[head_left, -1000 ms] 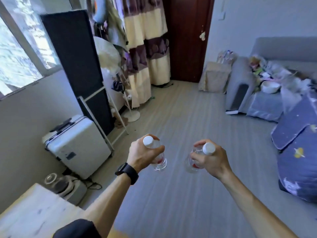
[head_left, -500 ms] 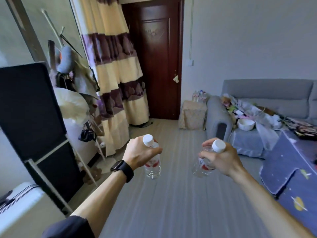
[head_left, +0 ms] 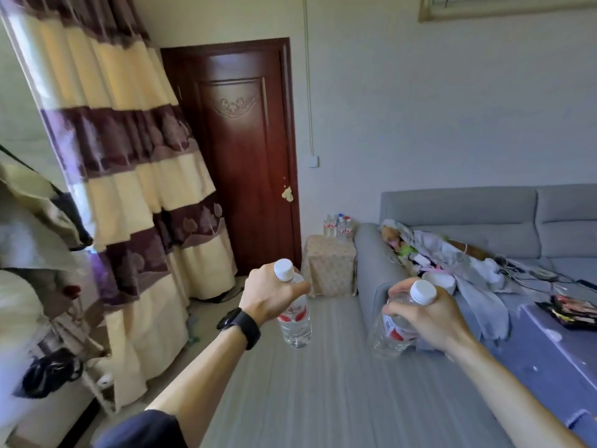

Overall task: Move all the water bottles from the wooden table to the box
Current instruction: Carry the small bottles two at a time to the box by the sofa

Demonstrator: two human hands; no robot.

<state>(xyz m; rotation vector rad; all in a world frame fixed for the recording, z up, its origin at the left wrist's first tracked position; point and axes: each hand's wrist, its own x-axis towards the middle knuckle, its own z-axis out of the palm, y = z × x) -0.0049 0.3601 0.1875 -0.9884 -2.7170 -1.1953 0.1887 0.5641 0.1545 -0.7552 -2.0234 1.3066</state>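
Note:
My left hand [head_left: 269,294] grips a clear water bottle [head_left: 295,324] near its white cap, and the bottle hangs upright over the grey floor. My right hand [head_left: 426,315] grips a second clear bottle [head_left: 392,331] by the neck; it tilts with its base toward the left. Both bottles carry red and white labels. Far ahead, a box-shaped stand under a patterned cloth [head_left: 329,265] sits beside the sofa arm, with several bottles [head_left: 337,226] standing on top. The wooden table is out of view.
A dark wooden door [head_left: 245,156] is shut straight ahead. A striped curtain [head_left: 129,176] hangs at the left above clutter. A grey sofa [head_left: 468,221] piled with clothes fills the right, with a blue covered block [head_left: 555,347] in front. Grey floor [head_left: 323,383] stretches ahead.
The view has swung up and to the right, from the window and suitcase to the door and sofa. Both hands keep hold of their bottles, and the cloth-covered stand looks nearer.

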